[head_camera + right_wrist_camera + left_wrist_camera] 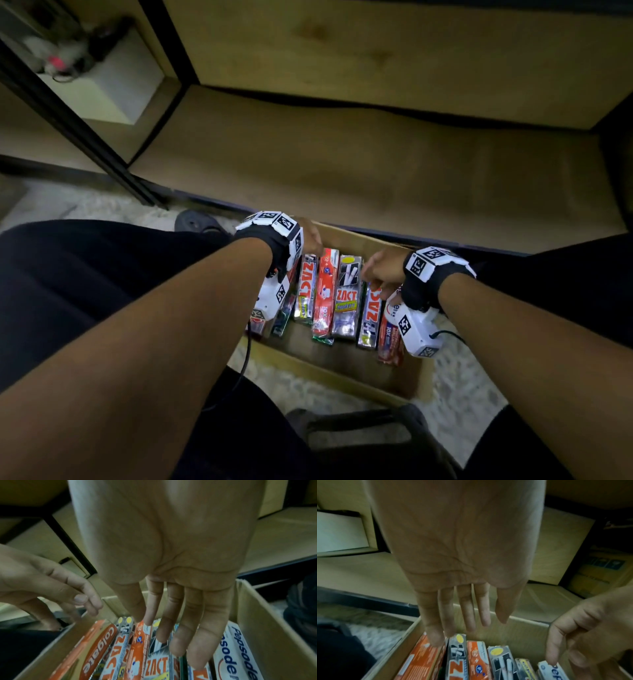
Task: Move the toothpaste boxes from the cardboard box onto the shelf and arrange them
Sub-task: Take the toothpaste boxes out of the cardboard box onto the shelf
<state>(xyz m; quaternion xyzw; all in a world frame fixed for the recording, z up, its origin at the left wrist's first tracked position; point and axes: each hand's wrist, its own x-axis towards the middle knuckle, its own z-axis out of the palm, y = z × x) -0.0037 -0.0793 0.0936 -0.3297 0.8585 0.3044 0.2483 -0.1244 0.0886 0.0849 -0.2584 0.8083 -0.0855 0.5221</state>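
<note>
Nothing moved yet, by the look of it. Open brown cardboard box (346, 375) on the floor between my knees, with a full row of printed card toothpaste boxes (346, 296) inside. Left hand (453, 601) and right hand (171, 601) hover just above the row, fingers straight, holding nothing. Beyond it, the long wooden shelf board (376, 164) shows no boxes. All transfers and arranging remain.
</note>
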